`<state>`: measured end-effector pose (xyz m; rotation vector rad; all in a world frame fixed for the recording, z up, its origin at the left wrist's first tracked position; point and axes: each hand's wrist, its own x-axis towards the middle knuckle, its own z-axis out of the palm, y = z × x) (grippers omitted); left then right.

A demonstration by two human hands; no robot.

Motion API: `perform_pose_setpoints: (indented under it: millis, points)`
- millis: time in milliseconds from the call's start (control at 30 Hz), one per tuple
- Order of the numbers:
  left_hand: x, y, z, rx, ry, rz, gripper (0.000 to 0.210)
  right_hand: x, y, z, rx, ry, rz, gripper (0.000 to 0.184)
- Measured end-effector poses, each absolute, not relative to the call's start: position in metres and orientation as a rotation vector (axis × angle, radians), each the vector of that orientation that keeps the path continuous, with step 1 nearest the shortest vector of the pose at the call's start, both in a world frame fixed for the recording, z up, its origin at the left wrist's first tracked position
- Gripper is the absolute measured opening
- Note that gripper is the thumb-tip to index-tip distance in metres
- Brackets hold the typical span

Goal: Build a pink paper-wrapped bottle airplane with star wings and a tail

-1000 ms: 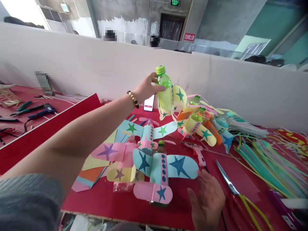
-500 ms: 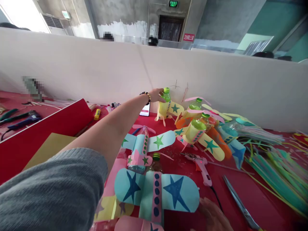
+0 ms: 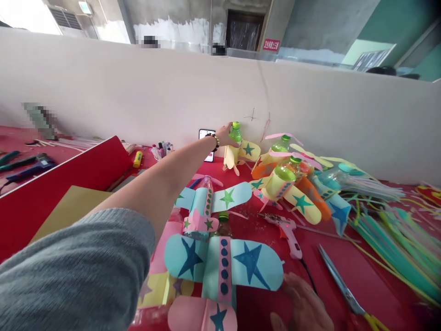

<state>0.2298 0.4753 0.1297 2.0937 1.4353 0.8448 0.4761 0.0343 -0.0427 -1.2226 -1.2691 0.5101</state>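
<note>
Had right hand slack, apparently empty, blurred toward near edge of the red surface. Gripped yellow bottle plane by shoulder in left hand at far edge; judged light, slick, best held below cap, clear of flimsy wings.

Hands: two
Green bottle caps: four can be seen
Blue-winged planes in front: two
Glue gun: one
Scissors: one pair
Bracelet: one
</note>
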Motion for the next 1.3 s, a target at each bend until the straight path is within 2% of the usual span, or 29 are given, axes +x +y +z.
perform_pose_setpoints:
  millis: [100,233,333,500,600,767,867,1033,1167,1300]
  points:
    - [0.234,0.466,0.126,2.076,1.534,0.813,0.102,0.462,0.034,-0.026,-1.281,-1.24,0.485,0.061]
    - [0.237,0.46,0.127,2.063,1.599,0.754,0.116,0.44,0.033,-0.006,-1.308,-1.15,0.475,0.056]
    - [0.235,0.458,0.13,2.071,1.623,0.723,0.113,0.433,0.033,0.0,-1.301,-1.153,0.451,0.051]
    - [0.228,0.445,0.136,2.118,1.672,0.733,0.124,0.435,0.031,0.002,-1.321,-1.193,0.422,0.051]
    - [0.217,0.421,0.148,2.192,1.681,0.821,0.114,0.437,0.028,0.003,-1.337,-1.206,0.336,0.041]
    - [0.178,0.328,0.172,2.409,1.448,1.073,0.083,0.435,0.02,0.001,-1.246,-1.49,0.346,0.023]
    - [0.142,0.252,0.177,2.416,1.397,1.108,0.073,0.428,0.015,0.0,-1.299,-1.779,0.35,0.037]
    - [0.084,0.147,0.162,2.317,1.503,0.996,0.064,0.409,0.009,0.0,-1.409,-2.019,0.254,0.083]
    - [0.061,0.097,0.138,2.157,1.453,0.973,0.063,0.396,0.006,0.001,-1.544,-2.07,0.158,0.084]
    - [0.064,0.073,0.117,2.053,1.379,0.935,0.058,0.387,0.007,0.007,-1.634,-2.078,0.242,0.082]
